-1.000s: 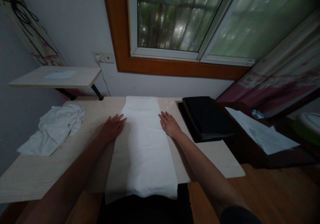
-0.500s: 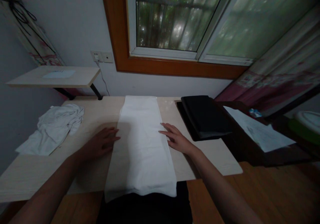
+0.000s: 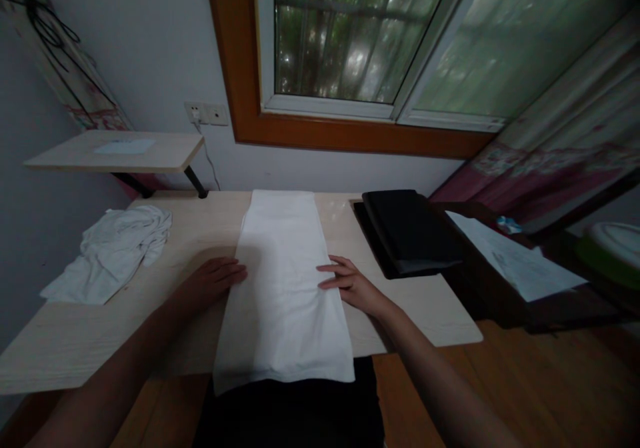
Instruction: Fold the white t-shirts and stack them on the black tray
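- Flat cloth [image 3: 283, 295] is lying lengthwise on the surface [image 3: 195, 231], near end overhanging.
- Left hand [image 3: 215, 280] is resting at its left edge, fingers together; hold cannot be told.
- Right hand [image 3: 356, 289] is touching its right edge, fingers slightly parted; thumb hidden, hold undetermined.
- Judgement: hands appear to be setting the edges; next move is calling for even tension.

This seemed to be a room in a home: a flowered curtain [image 3: 545, 158] hung beside the wood-framed window [image 3: 345, 55], the floor [image 3: 500, 381] was of wooden boards, and a simple desk [image 3: 200, 225] stood against the wall.
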Available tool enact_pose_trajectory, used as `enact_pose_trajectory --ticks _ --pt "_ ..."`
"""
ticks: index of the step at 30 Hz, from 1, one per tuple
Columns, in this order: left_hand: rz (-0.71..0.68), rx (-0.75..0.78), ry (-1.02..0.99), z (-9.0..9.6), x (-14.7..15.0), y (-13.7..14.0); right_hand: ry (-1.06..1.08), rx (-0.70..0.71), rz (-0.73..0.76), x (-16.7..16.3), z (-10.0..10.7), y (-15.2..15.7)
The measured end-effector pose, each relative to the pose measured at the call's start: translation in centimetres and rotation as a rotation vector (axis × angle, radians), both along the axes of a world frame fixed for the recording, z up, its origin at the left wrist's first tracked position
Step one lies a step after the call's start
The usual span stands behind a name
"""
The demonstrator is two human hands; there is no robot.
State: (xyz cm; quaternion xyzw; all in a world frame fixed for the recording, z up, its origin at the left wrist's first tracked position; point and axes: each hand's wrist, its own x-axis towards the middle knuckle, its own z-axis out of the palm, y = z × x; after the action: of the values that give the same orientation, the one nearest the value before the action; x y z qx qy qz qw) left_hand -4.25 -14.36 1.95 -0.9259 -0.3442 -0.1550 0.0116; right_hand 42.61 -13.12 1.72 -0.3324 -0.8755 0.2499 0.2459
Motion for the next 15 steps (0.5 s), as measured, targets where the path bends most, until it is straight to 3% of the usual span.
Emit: enact_pose_trajectory --ticks 6,15 --pt "-0.09 -0.003 0.003 0.5 1.4 0.3 0.031 -0.017 -0.015 -0.1 -0.1 0.0" --pt "-0.191 -0.129 -0.017 0.5 2.6 -1.1 0.011 -0.017 -0.004 -0.9 1.0 -0.8"
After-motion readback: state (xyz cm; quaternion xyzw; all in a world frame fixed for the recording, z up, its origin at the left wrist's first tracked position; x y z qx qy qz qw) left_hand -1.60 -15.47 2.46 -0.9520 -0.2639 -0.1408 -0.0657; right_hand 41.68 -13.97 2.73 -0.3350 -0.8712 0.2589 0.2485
